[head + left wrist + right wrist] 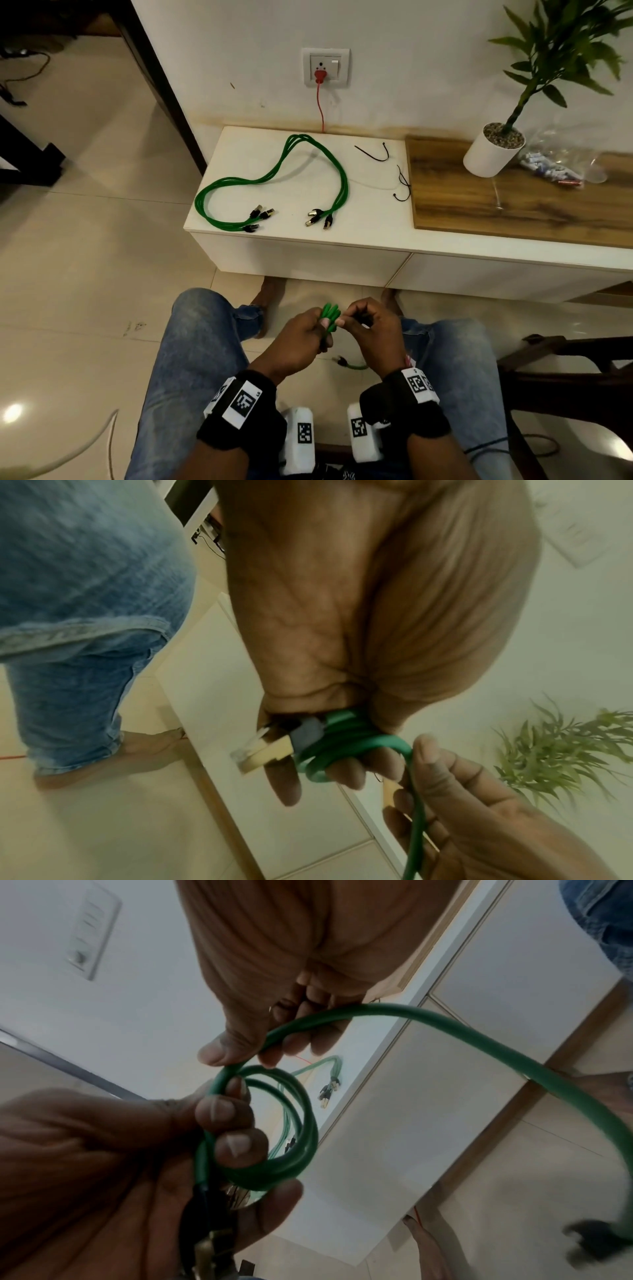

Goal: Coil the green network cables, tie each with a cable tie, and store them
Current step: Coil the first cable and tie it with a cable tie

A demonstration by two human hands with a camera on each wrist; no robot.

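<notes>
Over my lap, my left hand grips a small coil of green network cable, its fingers curled through the loops. The coil and one gold plug show in the left wrist view. My right hand pinches the same cable between thumb and forefinger just beside the coil. The free tail hangs below with its plug. Several more green cables lie loose on the white cabinet, with black cable ties to their right.
A wooden top on the cabinet's right carries a potted plant and a clear plastic bag. A red plug sits in the wall socket above. Drawer fronts face my knees. A dark chair stands at right.
</notes>
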